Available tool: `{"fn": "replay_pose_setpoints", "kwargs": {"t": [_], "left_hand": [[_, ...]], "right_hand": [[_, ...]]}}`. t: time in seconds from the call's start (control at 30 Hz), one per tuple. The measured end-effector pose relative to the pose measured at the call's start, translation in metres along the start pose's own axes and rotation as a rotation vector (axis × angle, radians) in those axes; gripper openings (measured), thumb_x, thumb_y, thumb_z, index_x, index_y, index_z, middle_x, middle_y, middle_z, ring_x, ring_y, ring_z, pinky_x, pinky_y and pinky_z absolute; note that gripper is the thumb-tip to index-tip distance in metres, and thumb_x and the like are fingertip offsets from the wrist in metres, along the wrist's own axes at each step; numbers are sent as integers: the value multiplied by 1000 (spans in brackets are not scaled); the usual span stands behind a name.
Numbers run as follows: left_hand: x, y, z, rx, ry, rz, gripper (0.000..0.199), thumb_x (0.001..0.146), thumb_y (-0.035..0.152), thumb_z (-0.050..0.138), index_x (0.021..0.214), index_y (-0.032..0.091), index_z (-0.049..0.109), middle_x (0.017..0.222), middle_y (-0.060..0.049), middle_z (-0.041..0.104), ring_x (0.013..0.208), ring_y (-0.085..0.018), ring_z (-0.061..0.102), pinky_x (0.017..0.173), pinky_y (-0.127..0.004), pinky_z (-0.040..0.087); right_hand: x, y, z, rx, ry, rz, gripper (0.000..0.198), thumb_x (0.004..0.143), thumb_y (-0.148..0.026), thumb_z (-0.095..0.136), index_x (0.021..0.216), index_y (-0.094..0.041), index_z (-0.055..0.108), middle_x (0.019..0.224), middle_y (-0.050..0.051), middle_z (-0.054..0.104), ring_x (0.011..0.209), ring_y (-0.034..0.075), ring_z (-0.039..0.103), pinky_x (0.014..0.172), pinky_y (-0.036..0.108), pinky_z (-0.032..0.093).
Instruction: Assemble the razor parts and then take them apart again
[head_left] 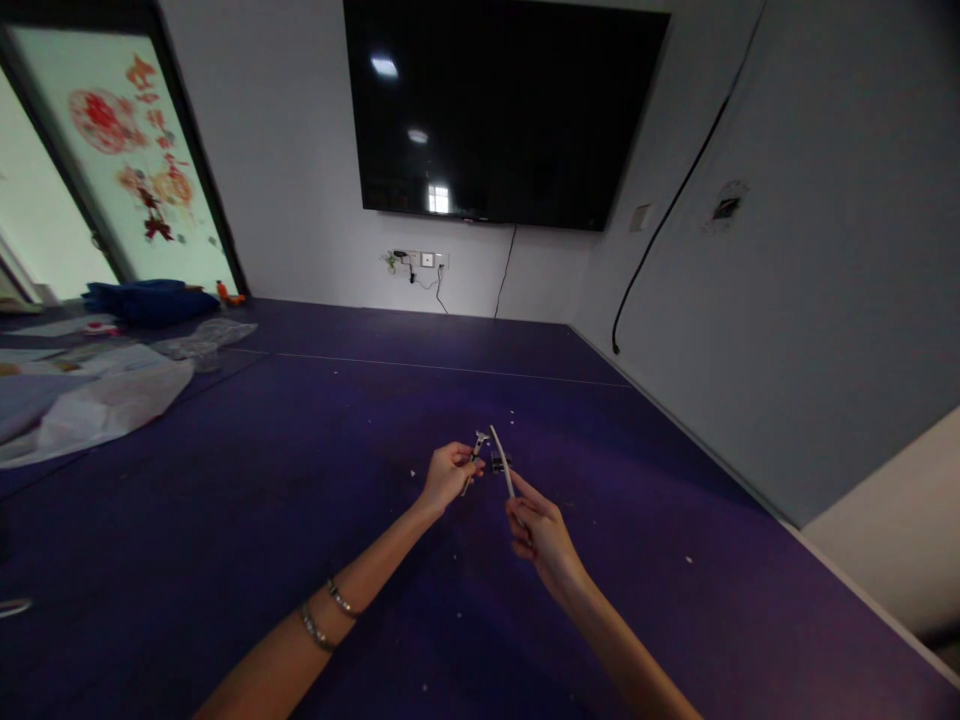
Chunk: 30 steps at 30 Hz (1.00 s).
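Note:
My left hand (pixel 450 476) pinches the handle of a razor (pixel 480 441), its T-shaped silver head pointing up and away from me. Closed round a slim white toothbrush (pixel 502 458), my right hand (pixel 541 524) tilts it so that its dark-bristled head comes close to the razor's head. Whether the two heads touch, I cannot tell. Behind the toothbrush, a small black object (pixel 496 464) lies on the purple surface (pixel 420 610), partly hidden; its kind is unclear.
Clear plastic wrapping (pixel 206 340) and a white sheet (pixel 112 405) lie at the left, near a folded blue cloth (pixel 150 301) and a small orange item (pixel 223 292). A large television (pixel 502 110) hangs ahead above wall sockets (pixel 427 259). A black cable (pixel 660 225) dangles at the right.

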<state>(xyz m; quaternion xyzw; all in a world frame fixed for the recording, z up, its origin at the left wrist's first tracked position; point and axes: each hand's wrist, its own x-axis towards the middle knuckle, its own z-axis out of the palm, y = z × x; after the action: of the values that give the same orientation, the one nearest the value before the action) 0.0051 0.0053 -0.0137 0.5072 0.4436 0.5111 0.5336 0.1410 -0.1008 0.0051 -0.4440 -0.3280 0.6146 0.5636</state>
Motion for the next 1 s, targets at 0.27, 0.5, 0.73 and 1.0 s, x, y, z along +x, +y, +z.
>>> {"fn": "replay_pose_setpoints", "kwargs": {"t": [0.27,0.5,0.73,1.0], "left_hand": [[-1,3,2,-21,47,12,16,62,12,69,71,13,56,57,-1,62,52,-13,61,46,-21,44],[-4,4,8,-7,23,6,14,63,9,67,72,13,56,57,-1,62,52,-13,61,48,-22,45],[-5,-1,8,12,30,9,14,63,10,67,72,12,57,56,0,62,52,-13,61,46,-21,45],[-4,0,13,24,69,18,11,65,9,64,71,12,56,56,-1,62,51,-13,61,45,-20,44]], "right_hand": [[-11,11,11,39,14,27,65,64,-26,63,126,-20,47,65,-5,42,42,2,27,36,16,13],[-11,11,19,67,50,-8,66,65,-28,64,128,-23,45,62,-7,38,43,4,27,37,16,15],[-16,14,23,95,83,-23,65,65,-30,65,127,-22,46,60,-8,34,43,4,27,36,16,15],[-19,21,27,112,80,-28,65,66,-31,65,127,-23,47,62,-7,34,45,4,27,37,16,15]]}}
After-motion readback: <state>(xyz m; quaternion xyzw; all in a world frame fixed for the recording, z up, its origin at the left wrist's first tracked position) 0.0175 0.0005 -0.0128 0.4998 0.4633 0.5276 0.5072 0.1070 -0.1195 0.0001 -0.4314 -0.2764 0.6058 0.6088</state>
